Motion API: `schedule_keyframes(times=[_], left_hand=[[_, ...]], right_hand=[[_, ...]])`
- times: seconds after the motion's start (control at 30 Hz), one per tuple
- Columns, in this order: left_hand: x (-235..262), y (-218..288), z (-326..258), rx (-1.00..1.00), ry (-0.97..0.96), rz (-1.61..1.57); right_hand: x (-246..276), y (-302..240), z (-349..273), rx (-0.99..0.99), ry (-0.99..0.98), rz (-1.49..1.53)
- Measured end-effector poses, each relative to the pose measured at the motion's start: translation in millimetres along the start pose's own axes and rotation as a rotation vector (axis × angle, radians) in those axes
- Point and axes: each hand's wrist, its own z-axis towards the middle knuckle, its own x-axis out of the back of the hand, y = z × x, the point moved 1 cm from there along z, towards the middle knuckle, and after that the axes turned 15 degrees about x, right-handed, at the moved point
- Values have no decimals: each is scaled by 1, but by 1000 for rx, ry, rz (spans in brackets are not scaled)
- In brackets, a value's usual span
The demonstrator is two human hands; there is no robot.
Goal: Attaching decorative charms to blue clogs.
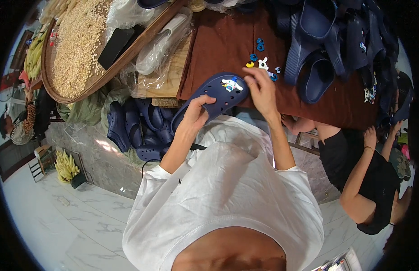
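A navy clog (214, 106) with round holes is gripped at its side by my left hand (197, 111), the thumb lying on top. On its upper sits a white cartoon-character charm (232, 84) with blue details. Close beside the toe is my right hand (262, 91), fingers bent and apart, with nothing visible in them. Just beyond it on the brown cloth (223, 43) lie several small charms: a white figure charm (263, 63), a yellow charm (250, 64), blue charms (260, 44) and a round eye-like charm (277, 70).
Many navy clogs (315, 74) are piled at the right, more navy clogs (132, 124) at the left below the table. A woven tray (60, 98) of pale kernels holds a black phone (120, 46). A bagged white clog (162, 47) lies beside it. At right sits another person (367, 180).
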Motion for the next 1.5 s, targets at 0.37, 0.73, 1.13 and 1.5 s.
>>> schedule_keyframes(times=[0.37,0.73,1.13,1.5], left_hand=[[-12,-9,8,-111,51,-124],[-19,-13,11,-175,58,-107],[-19,-21,10,-183,1,-89],[-18,-33,10,-175,61,-53]], right_hand=[[-3,41,4,63,48,-603],[-11,-7,-25,-25,229,-222],[-28,-21,-40,137,211,-149],[-27,-18,-41,29,250,97]])
